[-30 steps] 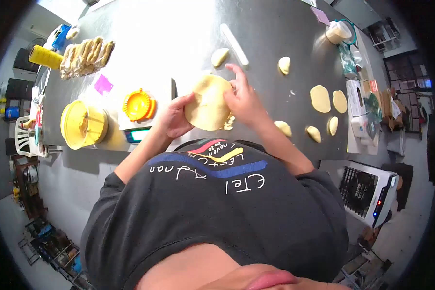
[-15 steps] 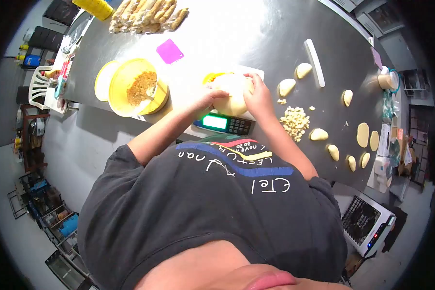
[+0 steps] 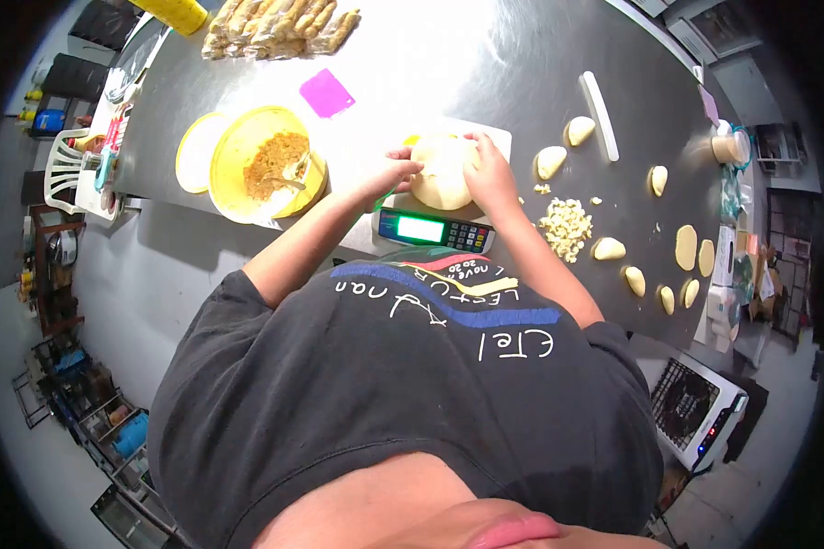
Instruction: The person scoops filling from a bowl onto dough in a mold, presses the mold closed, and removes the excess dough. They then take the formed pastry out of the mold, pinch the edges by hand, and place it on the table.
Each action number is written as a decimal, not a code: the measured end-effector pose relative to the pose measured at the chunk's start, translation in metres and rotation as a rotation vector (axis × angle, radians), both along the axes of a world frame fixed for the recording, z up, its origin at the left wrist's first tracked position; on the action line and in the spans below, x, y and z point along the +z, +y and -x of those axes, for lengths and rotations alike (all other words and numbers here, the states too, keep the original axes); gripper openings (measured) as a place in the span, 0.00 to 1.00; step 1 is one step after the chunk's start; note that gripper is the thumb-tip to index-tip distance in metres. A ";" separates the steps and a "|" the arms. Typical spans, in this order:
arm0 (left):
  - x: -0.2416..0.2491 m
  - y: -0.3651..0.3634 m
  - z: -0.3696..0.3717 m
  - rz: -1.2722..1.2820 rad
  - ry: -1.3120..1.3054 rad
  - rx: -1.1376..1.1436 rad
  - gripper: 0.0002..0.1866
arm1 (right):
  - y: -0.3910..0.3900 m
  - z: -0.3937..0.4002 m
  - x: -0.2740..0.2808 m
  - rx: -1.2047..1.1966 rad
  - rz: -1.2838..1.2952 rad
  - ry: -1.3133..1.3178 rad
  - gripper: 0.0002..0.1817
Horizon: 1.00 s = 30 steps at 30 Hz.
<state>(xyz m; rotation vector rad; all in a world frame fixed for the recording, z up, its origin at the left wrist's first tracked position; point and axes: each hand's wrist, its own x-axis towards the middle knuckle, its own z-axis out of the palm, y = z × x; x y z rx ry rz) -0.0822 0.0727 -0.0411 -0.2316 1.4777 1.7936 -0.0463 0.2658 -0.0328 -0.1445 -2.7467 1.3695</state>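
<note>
A large, pale, smooth lump of dough (image 3: 443,183) rests over a digital scale (image 3: 435,231) with a lit green display. My left hand (image 3: 389,178) presses against the dough's left side, its fingers curled at the edge. On the right side, my right hand (image 3: 488,174) grips it with the fingertips at the far edge. A bit of yellow shows behind the dough; what lies beneath is hidden. To the right sit a heap of small dough bits (image 3: 566,229) and several filled-looking dough pieces (image 3: 550,162).
A yellow tub (image 3: 232,197) of brown crumbly filling stands left, beside its lid (image 3: 195,156). Farther back lie a purple scraper (image 3: 326,93) and bagged stick-shaped snacks (image 3: 275,27). A white rolling stick (image 3: 600,116) and flat dough rounds (image 3: 687,248) lie right.
My left hand has shifted slightly away from the top of the dough to its left side. The dough looks rounder and the view has moved a little.
</note>
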 end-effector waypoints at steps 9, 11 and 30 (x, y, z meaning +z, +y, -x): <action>-0.012 -0.002 0.002 0.216 0.229 0.037 0.18 | -0.004 0.007 -0.010 0.033 -0.120 0.083 0.22; -0.012 -0.002 0.003 0.258 0.223 0.035 0.15 | -0.004 0.009 -0.012 0.030 -0.134 0.069 0.22; -0.029 0.003 -0.004 0.452 0.416 0.121 0.17 | 0.000 0.017 -0.019 0.017 -0.130 -0.028 0.26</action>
